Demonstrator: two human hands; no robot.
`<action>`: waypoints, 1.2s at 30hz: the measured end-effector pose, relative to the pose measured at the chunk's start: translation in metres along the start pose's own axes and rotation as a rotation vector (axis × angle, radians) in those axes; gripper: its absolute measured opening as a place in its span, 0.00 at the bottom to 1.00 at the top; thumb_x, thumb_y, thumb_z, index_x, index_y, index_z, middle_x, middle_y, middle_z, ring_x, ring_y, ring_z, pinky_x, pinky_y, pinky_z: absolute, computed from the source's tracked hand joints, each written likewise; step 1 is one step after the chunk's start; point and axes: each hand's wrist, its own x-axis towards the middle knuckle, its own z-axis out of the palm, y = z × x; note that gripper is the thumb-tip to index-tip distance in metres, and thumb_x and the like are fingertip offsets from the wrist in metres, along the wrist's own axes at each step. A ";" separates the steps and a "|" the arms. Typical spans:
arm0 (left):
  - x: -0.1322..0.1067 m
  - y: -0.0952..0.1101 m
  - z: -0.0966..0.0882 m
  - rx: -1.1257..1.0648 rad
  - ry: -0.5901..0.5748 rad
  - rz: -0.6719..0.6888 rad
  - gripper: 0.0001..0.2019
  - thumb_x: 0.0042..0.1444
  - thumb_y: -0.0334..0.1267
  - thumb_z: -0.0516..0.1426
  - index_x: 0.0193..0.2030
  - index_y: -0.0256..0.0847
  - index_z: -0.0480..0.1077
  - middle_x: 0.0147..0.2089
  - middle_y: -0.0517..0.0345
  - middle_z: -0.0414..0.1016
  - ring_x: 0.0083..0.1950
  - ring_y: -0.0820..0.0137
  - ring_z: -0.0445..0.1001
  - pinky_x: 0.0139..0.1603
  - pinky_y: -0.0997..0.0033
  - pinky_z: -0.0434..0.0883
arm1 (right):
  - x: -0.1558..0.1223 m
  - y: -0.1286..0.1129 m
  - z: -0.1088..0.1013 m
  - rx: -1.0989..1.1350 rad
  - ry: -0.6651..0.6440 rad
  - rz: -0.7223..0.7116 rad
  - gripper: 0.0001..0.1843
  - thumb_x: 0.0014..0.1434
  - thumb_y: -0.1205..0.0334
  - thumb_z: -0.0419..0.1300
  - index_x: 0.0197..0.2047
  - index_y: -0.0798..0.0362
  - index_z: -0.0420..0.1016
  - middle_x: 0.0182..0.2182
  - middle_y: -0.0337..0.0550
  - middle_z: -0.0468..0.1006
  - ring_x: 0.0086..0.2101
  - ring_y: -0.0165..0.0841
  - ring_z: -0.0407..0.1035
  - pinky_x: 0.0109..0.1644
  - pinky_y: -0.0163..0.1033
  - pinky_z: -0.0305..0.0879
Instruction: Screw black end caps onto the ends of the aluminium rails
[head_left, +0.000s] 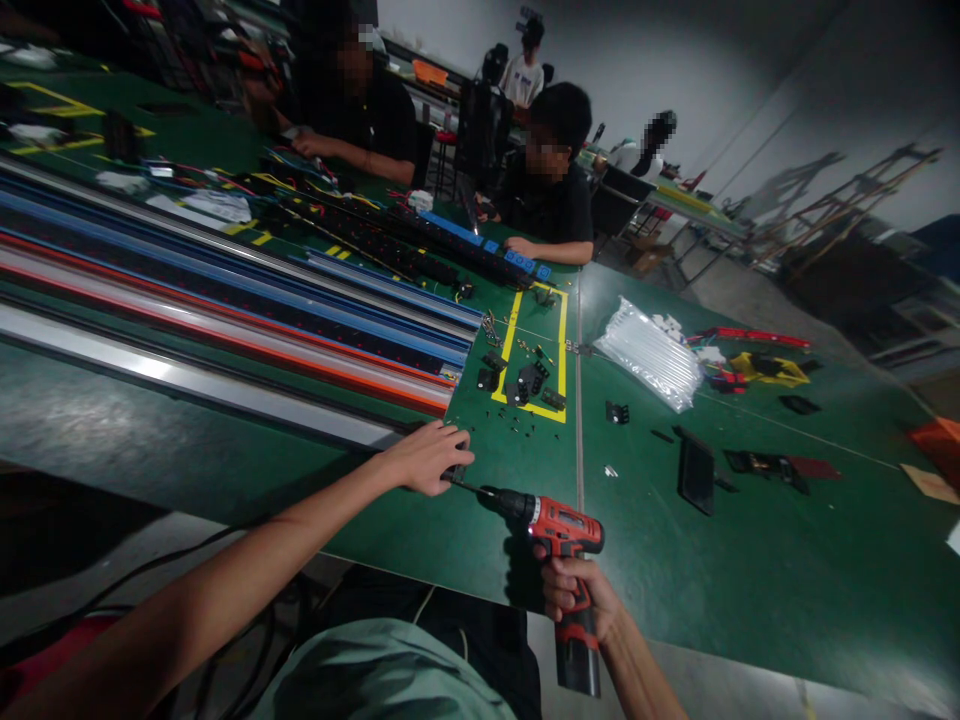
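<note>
My right hand (574,588) is wrapped round the grip of a red and black cordless drill (566,525). The drill's long bit (471,487) points left, its tip by the fingers of my left hand (429,458). Those fingers are closed over a small black part (457,468) at the right end of a silver metal profile (315,415); the palm hides most of that end. Black brackets (531,378) and small dark screws (517,425) lie scattered just beyond, in and around a yellow taped rectangle (562,350) on the green table (510,465).
Long blue, orange and silver profiles (225,310) lie side by side at left. A clear bag of white tubes (651,352) and a black tray-like piece (696,472) lie at right. Across the table, a person in black (551,190) works beside wired black strips (360,235).
</note>
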 end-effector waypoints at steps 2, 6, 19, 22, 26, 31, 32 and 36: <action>0.000 0.000 0.000 0.009 0.005 0.002 0.11 0.48 0.42 0.61 0.39 0.46 0.69 0.47 0.54 0.69 0.46 0.60 0.68 0.44 0.62 0.59 | 0.000 -0.001 0.000 0.002 -0.007 0.002 0.11 0.56 0.65 0.63 0.42 0.55 0.69 0.17 0.23 0.54 0.16 0.21 0.44 0.25 0.32 0.63; 0.000 0.000 -0.001 0.007 0.014 0.009 0.11 0.48 0.42 0.61 0.39 0.46 0.69 0.47 0.55 0.68 0.46 0.61 0.68 0.44 0.61 0.59 | -0.001 -0.002 0.000 0.000 -0.022 0.003 0.11 0.56 0.65 0.63 0.42 0.55 0.68 0.17 0.23 0.54 0.16 0.21 0.45 0.25 0.31 0.62; 0.000 0.000 0.000 0.002 0.010 0.013 0.13 0.47 0.42 0.62 0.40 0.46 0.70 0.47 0.54 0.68 0.46 0.61 0.67 0.45 0.62 0.59 | -0.002 -0.007 0.002 -0.001 -0.010 0.028 0.10 0.57 0.67 0.62 0.43 0.55 0.68 0.17 0.24 0.56 0.17 0.21 0.48 0.25 0.32 0.61; 0.000 -0.001 0.002 0.007 0.012 0.013 0.13 0.47 0.42 0.62 0.40 0.46 0.69 0.48 0.54 0.68 0.46 0.61 0.67 0.44 0.62 0.59 | -0.002 -0.007 0.001 -0.004 -0.008 0.032 0.11 0.56 0.66 0.63 0.42 0.55 0.68 0.17 0.24 0.56 0.17 0.21 0.48 0.26 0.32 0.60; -0.001 -0.001 0.002 0.005 0.023 0.016 0.12 0.47 0.42 0.62 0.40 0.46 0.69 0.48 0.54 0.68 0.46 0.61 0.67 0.45 0.62 0.59 | -0.001 -0.005 0.001 -0.022 -0.003 0.016 0.12 0.57 0.65 0.63 0.43 0.55 0.68 0.17 0.24 0.55 0.17 0.21 0.47 0.26 0.32 0.59; -0.001 -0.001 0.001 0.002 0.028 0.020 0.12 0.47 0.42 0.62 0.39 0.46 0.69 0.47 0.54 0.68 0.46 0.61 0.67 0.45 0.62 0.59 | -0.001 -0.003 0.004 -0.047 -0.013 0.000 0.13 0.57 0.65 0.63 0.45 0.55 0.69 0.17 0.23 0.54 0.17 0.21 0.47 0.26 0.32 0.61; -0.001 0.000 0.001 0.002 0.027 0.020 0.12 0.47 0.42 0.62 0.39 0.46 0.69 0.47 0.54 0.68 0.46 0.61 0.67 0.45 0.62 0.59 | -0.001 -0.003 0.005 -0.045 -0.014 -0.002 0.13 0.57 0.65 0.63 0.45 0.55 0.69 0.17 0.24 0.55 0.17 0.21 0.47 0.25 0.32 0.61; -0.001 0.000 0.001 0.000 0.027 0.021 0.13 0.46 0.42 0.62 0.39 0.45 0.69 0.47 0.54 0.68 0.45 0.61 0.67 0.44 0.62 0.59 | -0.001 -0.004 0.006 -0.028 -0.009 0.007 0.11 0.58 0.65 0.62 0.44 0.56 0.70 0.17 0.24 0.56 0.16 0.21 0.48 0.25 0.32 0.63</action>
